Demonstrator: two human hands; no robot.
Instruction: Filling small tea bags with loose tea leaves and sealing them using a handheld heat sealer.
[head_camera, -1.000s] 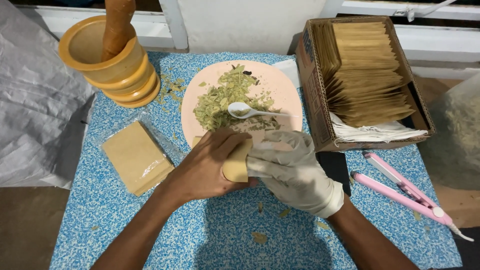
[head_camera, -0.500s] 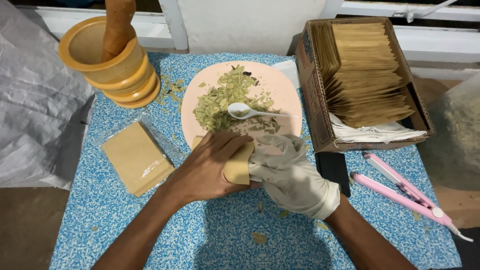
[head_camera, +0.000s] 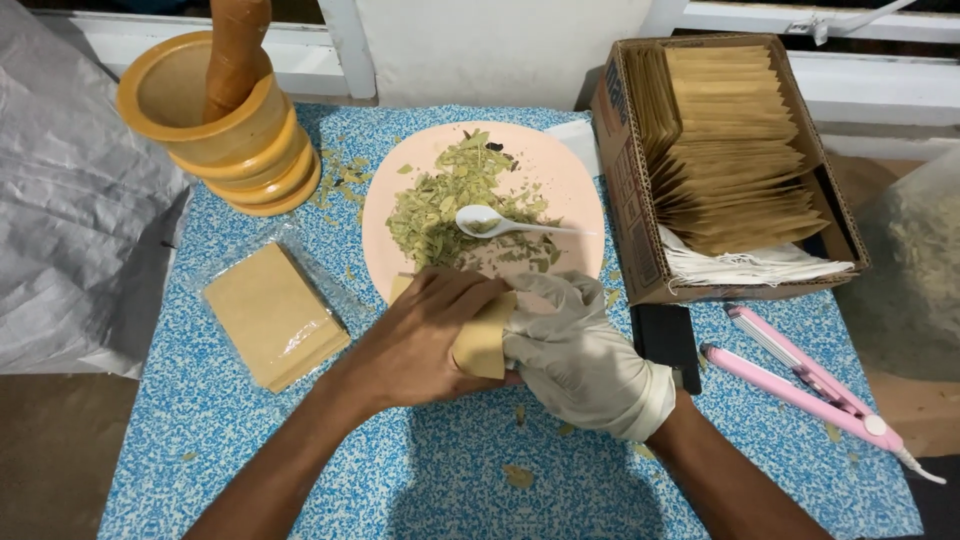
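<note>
From the head view, an open cardboard box (head_camera: 640, 190) stands at the right on the blue speckled table (head_camera: 440, 480), and it is filled with a row of flat brown paper pouches (head_camera: 735, 150) standing on edge. At the left lies a clear plastic pack (head_camera: 275, 315) with a stack of the same brown pouches inside, lying flat. Between them is a pink plate (head_camera: 570, 170) with crushed green leaves (head_camera: 440, 205) and a white plastic spoon (head_camera: 500, 224) on top. In front of the plate, the bare left hand (head_camera: 415, 340) is curled around one small brown pouch (head_camera: 482, 340) and grips it. The right hand (head_camera: 580, 355), in a white glove, has its fingers bent and pinches the same pouch at its right edge, touching the left hand.
</note>
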